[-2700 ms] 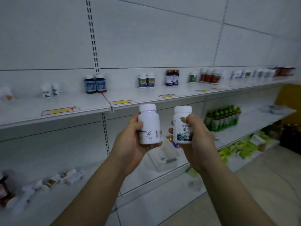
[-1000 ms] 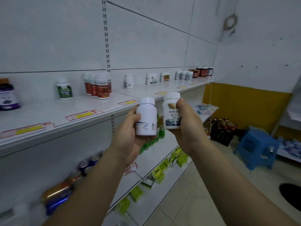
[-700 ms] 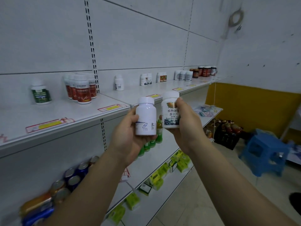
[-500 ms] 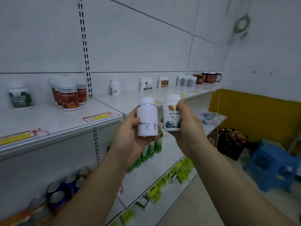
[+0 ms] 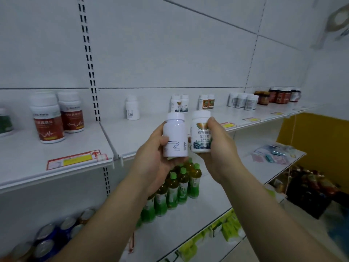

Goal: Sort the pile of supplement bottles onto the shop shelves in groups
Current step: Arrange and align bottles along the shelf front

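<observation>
My left hand (image 5: 153, 157) grips a plain white bottle (image 5: 175, 136) with a small joint logo. My right hand (image 5: 219, 148) grips a white bottle with a mountain-picture label (image 5: 200, 133). Both are held upright, side by side, in front of the upper shelf (image 5: 143, 137). On that shelf behind them stand a single plain white bottle (image 5: 132, 108), a pair of bottles with the same mountain label (image 5: 179, 104), a pair with orange labels (image 5: 206, 102), three grey-labelled ones (image 5: 242, 101), and dark red jars (image 5: 277, 95). Two red-labelled bottles (image 5: 56, 118) stand to the left.
The lower shelf holds green-capped tea bottles (image 5: 177, 186), drink cans (image 5: 56, 235) at the bottom left and flat packets (image 5: 273, 154) on the right. Yellow-green boxes (image 5: 226, 229) lie on the bottom shelf. A dark crate of bottles (image 5: 311, 190) sits on the floor by a yellow wall.
I have walked right along the shelving with both bottles held up. The red-labelled bottles have slid to the left of view, and the matching white and mountain-label bottles are now directly behind my hands.
</observation>
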Available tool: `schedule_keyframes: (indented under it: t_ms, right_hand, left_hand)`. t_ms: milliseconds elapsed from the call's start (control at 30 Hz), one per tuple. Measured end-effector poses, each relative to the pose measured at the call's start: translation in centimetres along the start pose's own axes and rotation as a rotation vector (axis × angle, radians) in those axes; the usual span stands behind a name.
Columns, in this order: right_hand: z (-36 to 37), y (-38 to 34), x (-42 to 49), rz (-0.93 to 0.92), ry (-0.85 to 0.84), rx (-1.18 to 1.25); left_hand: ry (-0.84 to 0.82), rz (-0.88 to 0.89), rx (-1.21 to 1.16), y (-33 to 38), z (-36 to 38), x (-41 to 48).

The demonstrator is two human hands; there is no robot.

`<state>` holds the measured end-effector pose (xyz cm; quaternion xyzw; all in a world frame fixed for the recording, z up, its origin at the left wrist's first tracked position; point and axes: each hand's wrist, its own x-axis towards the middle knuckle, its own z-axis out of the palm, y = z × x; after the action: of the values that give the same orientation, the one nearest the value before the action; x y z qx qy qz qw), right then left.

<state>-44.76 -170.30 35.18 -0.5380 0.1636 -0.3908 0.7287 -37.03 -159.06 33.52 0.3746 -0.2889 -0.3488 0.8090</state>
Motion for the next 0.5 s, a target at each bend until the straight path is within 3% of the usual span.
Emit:
schedule_keyframes:
  t_ms: [300, 500]
  right_hand:
    - [-5.5, -1.5, 7.6, 0.060, -0.278, -0.041]
    - [-5.6, -2.5, 11.0, 0.048, -0.390, -0.129]
  left_hand:
    - [0.269, 0.190, 0.152, -3.3, 5.3, 4.1]
    - [0.432, 0.248, 0.425, -2.2, 7.0, 6.2]
